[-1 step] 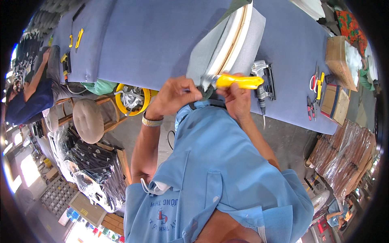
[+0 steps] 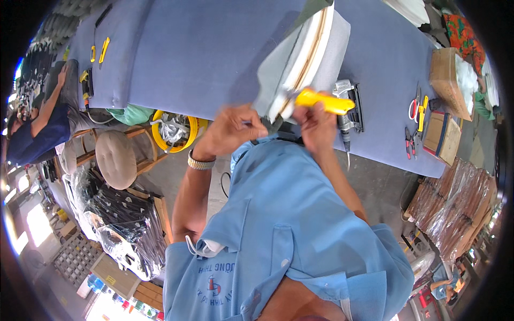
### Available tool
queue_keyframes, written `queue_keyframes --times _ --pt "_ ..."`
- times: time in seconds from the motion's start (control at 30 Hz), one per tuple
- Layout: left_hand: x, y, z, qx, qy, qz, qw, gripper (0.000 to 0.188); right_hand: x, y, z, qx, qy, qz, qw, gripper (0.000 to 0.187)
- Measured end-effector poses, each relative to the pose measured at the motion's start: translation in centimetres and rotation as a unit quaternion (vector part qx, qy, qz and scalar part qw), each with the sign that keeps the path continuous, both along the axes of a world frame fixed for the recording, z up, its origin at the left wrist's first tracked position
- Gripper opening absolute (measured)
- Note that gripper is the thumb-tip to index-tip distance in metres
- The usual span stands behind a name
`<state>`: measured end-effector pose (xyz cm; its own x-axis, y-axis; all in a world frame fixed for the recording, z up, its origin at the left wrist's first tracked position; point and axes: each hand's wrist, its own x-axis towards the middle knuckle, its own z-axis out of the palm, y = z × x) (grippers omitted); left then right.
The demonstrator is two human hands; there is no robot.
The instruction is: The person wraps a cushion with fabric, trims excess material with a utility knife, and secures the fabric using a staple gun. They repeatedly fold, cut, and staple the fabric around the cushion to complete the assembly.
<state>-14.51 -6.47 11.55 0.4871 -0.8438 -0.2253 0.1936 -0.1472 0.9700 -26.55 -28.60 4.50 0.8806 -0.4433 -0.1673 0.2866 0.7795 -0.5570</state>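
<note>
A curved padded panel (image 2: 308, 59) stands on the table's near edge, with grey fabric on its sides and white padding around a brown layer. My left hand (image 2: 235, 131), slightly blurred, is closed in a pinch at its near corner, on the dark green edge of the fabric (image 2: 274, 125). My right hand (image 2: 317, 125) grips a yellow utility knife (image 2: 329, 101) just right of that corner. Its blade end points left at the padding and is smeared by motion.
Right of the panel lies a staple gun (image 2: 349, 104) on the blue-covered table (image 2: 193, 59). Scissors (image 2: 414, 107), pliers (image 2: 410, 143) and another yellow knife (image 2: 422, 113) lie farther right. A yellow bucket (image 2: 155, 131) of scraps stands left, near a round stool (image 2: 123, 159). Another person (image 2: 43, 125) works far left.
My right hand and the knife have shifted slightly right and tilted. The fabric's left edge has moved right, and less of the dark green edge shows between my hands.
</note>
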Motion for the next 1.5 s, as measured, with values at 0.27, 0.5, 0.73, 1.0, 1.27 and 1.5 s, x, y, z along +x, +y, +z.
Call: queue_keyframes --times 0.27,0.5,0.73,1.0,1.27,1.5 --pt "-2.4 0.6 -3.2 -0.076 0.193 0.136 0.969 0.009 0.3 -4.2 -1.6 0.112 -0.039 -0.042 0.992 0.032" --pt "-2.5 0.9 -3.4 -0.130 0.177 0.196 0.956 0.007 -2.8 -20.0 -6.6 -0.292 0.391 -0.159 0.858 0.040" --pt "-4.4 4.4 -8.8 0.005 0.278 0.421 0.864 0.016 -3.0 -27.3 -10.2 -0.442 0.426 -0.085 0.785 0.062" --pt "-4.4 21.2 -18.5 0.120 0.195 0.738 0.635 0.031 -0.6 -16.6 -8.4 -0.245 0.292 0.013 0.925 0.049" --pt "-6.1 16.0 -16.1 0.387 -0.024 0.506 0.771 0.063 2.2 -11.8 -3.4 -0.332 0.332 -0.033 0.882 0.067" --pt "-6.7 0.2 -10.4 0.153 -0.286 0.327 0.888 0.099 9.5 -8.2 1.5 -0.439 0.309 -0.032 0.843 0.084"
